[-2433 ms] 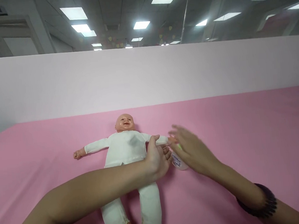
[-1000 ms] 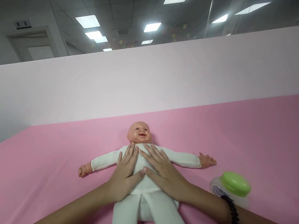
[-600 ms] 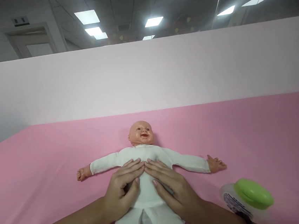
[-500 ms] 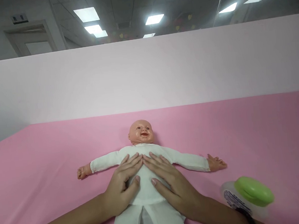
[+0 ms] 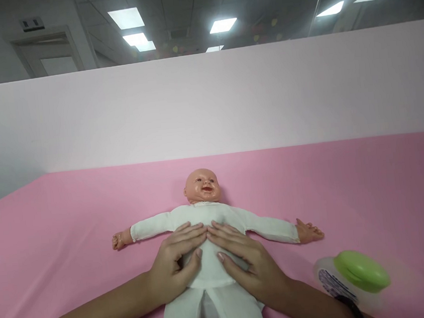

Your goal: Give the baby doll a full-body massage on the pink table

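Observation:
A baby doll [image 5: 210, 274] in a white cloth suit lies on its back, arms spread out and head away from me. My left hand [image 5: 179, 262] rests flat on the left side of its chest and belly, fingers stretched out. On the right side of the torso lies my right hand [image 5: 246, 260], also flat with its fingers extended. The fingertips of both hands nearly meet at the middle of the chest, and the thumbs are apart. Neither hand holds anything. The doll's feet are out of view.
A clear bottle with a green cap [image 5: 361, 270] is beside my right forearm. Pink cloth [image 5: 71, 217] covers the surface under the doll. Behind it rises a white panel [image 5: 207, 104]. A dark band is on my right wrist.
Both hands have slid slightly down the doll's chest, and their fingertips are lower. The whole view has shifted a little.

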Available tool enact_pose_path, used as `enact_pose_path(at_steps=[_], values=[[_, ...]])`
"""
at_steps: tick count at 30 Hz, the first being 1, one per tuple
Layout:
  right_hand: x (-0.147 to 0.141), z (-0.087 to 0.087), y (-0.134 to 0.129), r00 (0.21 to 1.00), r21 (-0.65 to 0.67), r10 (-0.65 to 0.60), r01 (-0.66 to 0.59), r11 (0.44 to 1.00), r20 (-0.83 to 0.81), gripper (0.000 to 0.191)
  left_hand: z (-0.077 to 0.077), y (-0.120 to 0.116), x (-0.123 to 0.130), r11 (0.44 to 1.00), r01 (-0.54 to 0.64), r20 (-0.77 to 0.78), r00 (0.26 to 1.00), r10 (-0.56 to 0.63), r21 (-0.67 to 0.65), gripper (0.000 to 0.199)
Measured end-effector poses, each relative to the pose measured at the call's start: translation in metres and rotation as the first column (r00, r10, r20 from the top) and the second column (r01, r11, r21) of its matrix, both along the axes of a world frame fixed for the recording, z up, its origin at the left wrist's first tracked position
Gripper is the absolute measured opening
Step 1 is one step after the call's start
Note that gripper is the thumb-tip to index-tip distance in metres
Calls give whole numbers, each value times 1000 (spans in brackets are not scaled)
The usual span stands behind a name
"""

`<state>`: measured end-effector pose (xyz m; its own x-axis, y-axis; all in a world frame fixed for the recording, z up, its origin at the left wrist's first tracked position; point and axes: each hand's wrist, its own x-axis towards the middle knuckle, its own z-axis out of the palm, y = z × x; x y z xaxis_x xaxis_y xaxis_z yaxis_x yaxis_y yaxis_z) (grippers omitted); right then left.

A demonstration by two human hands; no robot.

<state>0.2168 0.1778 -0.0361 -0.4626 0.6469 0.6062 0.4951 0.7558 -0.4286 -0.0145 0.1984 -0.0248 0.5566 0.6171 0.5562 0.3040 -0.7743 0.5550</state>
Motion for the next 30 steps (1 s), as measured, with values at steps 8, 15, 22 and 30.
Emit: enact_pose_path(at_steps=[8,15,22,30], values=[[1,-8,2,962,-142,-271,270,952,16,68,-9,3,0,917,-303,-122,952,280,-260,71],[0,-4,4,988,115,-95,109,987,-120,40,-3,-2,3,999,-47,35,998,46,28,40],[1,2,3,990,-163,-92,109,980,109,62,1,2,0,979,-122,-203,975,88,-162,60],[-2,-7,4,931,22,-330,337,941,-154,33,-6,0,3,965,-223,-110,972,210,-134,54]])
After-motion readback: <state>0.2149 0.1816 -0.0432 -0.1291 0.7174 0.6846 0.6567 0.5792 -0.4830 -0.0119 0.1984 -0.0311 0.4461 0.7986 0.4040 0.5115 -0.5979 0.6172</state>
